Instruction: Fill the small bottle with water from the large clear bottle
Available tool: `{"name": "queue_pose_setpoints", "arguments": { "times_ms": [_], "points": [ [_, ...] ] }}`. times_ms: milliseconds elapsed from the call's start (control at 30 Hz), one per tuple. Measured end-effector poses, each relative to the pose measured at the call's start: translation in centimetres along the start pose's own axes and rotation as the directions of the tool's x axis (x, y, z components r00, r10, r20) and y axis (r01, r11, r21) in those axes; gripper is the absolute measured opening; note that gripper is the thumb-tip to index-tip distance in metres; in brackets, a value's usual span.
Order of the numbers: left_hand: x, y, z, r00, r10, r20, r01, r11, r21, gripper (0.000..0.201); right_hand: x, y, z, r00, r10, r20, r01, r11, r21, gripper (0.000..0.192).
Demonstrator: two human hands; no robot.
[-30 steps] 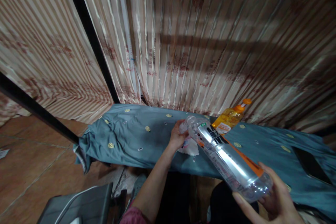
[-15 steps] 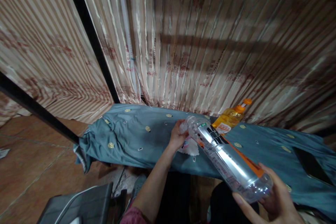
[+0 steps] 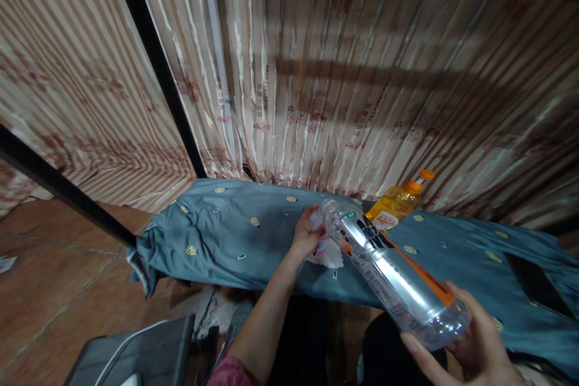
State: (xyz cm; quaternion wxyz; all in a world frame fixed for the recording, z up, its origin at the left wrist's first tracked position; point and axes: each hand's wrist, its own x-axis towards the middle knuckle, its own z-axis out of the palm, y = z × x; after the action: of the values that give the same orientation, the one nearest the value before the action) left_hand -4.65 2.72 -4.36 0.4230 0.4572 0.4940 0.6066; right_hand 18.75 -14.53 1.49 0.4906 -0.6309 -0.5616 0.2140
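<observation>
A large clear plastic bottle (image 3: 382,262) with a silver and orange label is held tilted above the cloth-covered bench, its neck end up and to the left. My left hand (image 3: 308,234) is closed around the neck end; the fingertips are partly hidden. At the bottle's base, my right hand (image 3: 470,338) grips it between thumb and fingers. Beneath the neck lies a white cloth (image 3: 329,254) with a coloured print, partly covered by the bottle and my left hand. Just behind the bottle stands a pump bottle of yellow liquid (image 3: 392,204) with an orange top.
A blue-green patterned sheet (image 3: 253,241) covers the long bench. A dark phone (image 3: 539,284) lies at its right. Black metal posts (image 3: 156,63) rise at the left, before a striped curtain (image 3: 307,72). Low at the left sits a dark stool (image 3: 145,350) with a white cable on it.
</observation>
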Motion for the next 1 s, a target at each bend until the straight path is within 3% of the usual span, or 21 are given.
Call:
{"name": "queue_pose_setpoints", "arguments": {
  "times_ms": [333, 767, 1000],
  "points": [
    [-0.08, 0.5, 0.01, 1.0, -0.012, -0.013, 0.012, 1.0, 0.004, 0.046, 0.05, 0.26, -0.28, 0.999, 0.048, 0.016, -0.049, 0.998, 0.029, 0.105],
    [-0.08, 0.27, 0.0, 1.0, -0.021, 0.004, 0.021, 1.0, -0.019, 0.046, 0.06, -0.06, -0.24, 0.999, -0.04, 0.005, 0.04, 0.999, -0.03, 0.098],
    [-0.15, 0.59, -0.07, 1.0, -0.026, 0.007, 0.026, 0.999, -0.029, 0.044, -0.07, -0.25, -0.09, 1.0, -0.011, -0.002, 0.011, 1.0, 0.005, 0.1]
  ]
}}
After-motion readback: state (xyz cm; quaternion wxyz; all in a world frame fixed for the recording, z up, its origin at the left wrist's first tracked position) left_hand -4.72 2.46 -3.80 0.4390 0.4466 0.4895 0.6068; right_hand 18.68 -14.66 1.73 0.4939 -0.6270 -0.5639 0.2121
